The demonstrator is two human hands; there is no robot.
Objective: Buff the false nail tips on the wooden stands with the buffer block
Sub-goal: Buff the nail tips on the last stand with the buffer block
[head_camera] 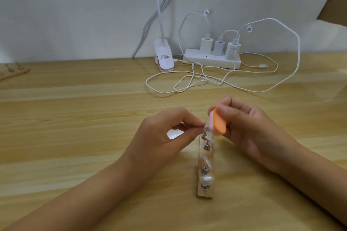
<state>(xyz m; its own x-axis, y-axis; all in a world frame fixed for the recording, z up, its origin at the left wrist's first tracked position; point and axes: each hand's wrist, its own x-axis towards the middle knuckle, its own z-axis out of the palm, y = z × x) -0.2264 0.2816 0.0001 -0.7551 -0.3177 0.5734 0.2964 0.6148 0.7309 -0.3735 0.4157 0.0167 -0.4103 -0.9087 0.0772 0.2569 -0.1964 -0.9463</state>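
A pale wood-grain surface (75,118) carried a narrow wooden stand (204,194) near its front middle. Along the back edge lay a white power strip (212,61), with a clip lamp (165,58) just beside it. White cables (216,81) lay looped before them, and a wooden board (13,72) sat far left.

A home or office desk: a pale wooden tabletop (75,118) against a plain white wall (75,5), with a clip-on lamp (164,58), a power strip (212,60) with chargers and loose white cables (281,73) at the far edge.
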